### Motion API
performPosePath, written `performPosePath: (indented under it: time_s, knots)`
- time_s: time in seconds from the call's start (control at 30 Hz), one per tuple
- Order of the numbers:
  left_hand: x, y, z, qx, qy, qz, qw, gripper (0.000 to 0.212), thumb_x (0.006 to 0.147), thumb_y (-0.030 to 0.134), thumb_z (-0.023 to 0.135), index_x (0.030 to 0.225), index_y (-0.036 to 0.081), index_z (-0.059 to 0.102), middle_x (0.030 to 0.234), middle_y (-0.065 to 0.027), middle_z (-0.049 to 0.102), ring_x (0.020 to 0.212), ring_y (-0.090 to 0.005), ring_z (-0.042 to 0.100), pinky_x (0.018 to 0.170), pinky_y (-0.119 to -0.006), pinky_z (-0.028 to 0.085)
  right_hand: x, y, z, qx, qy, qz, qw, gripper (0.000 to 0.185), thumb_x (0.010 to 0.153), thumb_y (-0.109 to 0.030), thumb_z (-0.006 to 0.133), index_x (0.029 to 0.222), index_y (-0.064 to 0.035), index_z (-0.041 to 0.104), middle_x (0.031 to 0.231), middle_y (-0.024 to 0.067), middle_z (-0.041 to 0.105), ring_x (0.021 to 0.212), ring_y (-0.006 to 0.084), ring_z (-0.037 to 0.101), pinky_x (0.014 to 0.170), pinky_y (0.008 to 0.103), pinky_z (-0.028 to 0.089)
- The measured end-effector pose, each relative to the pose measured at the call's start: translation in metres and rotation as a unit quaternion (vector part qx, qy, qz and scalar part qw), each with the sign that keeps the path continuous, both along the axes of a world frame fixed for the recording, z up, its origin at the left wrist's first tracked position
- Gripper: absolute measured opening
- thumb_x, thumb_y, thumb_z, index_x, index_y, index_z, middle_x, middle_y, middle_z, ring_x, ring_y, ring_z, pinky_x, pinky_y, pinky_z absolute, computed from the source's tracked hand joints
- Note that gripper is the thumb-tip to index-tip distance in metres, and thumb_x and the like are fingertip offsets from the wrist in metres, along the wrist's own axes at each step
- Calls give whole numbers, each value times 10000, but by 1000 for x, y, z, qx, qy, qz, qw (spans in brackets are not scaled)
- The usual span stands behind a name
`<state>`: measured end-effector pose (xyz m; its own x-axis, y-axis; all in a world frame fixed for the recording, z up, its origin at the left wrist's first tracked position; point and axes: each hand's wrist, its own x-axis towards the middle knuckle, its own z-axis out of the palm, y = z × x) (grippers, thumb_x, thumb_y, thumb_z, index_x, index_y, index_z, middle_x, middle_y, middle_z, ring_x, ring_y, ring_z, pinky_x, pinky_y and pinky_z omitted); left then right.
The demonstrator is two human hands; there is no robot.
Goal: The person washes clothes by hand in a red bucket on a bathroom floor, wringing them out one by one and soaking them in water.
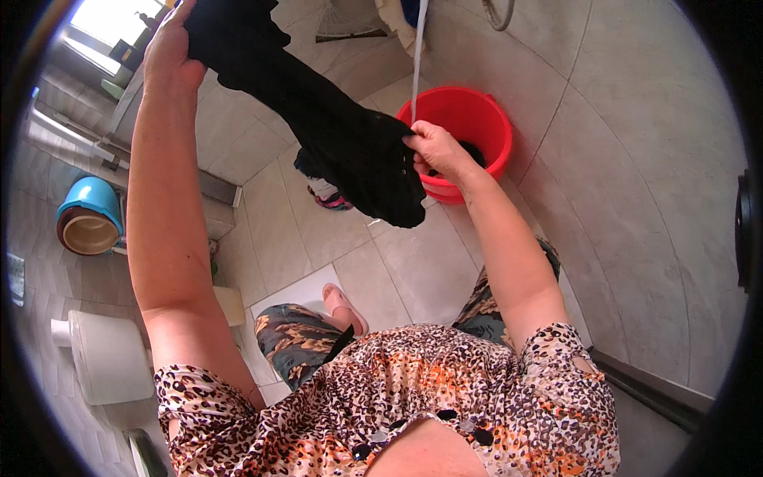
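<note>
A black cloth garment (334,119) hangs stretched between my hands, running down from the upper left. My left hand (173,53) grips its upper end, partly cut off by the top of the view. The fingers of my right hand (438,149) pinch its lower edge, where small light spots show along a seam. Just beyond and beneath that hand stands a red plastic bucket (489,119), with dark cloth (472,154) inside. A thin white strand, apparently running water (420,53), drops towards the bucket. Behind the garment, a patterned bundle of cloth (328,194) lies partly hidden on the floor.
Grey wall tiles (620,179) rise close on the right, with a looped hose (501,18) above. On the left are stacked basins (89,200) and a white box-shaped fixture (110,358). My foot in a pink slipper (346,307) is below, on the tiled floor (417,262).
</note>
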<state>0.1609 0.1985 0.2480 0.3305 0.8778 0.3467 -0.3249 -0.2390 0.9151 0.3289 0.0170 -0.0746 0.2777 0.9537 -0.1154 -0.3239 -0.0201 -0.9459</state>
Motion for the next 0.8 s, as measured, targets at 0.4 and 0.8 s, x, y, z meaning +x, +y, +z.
performPosePath:
  time_s: [0.4,0.8]
  knots:
    - [84,-50,-41,89,-136,-162,973,173,969,188,472,1009,42,554,875,-78,605,743,-215,602,674,-353,515,25,-13,7,187,77,-205,958,112,968,-141,481,999,-52,540,985,70,633,876,170,639,808,320,526]
    - [130,-81,-268,-117,394,-219,885,281,820,206,686,1004,21,583,876,-92,607,854,-219,582,692,-358,481,39,-23,3,56,28,-256,965,261,938,-277,526,1069,-58,582,1020,50,555,958,146,531,773,316,508]
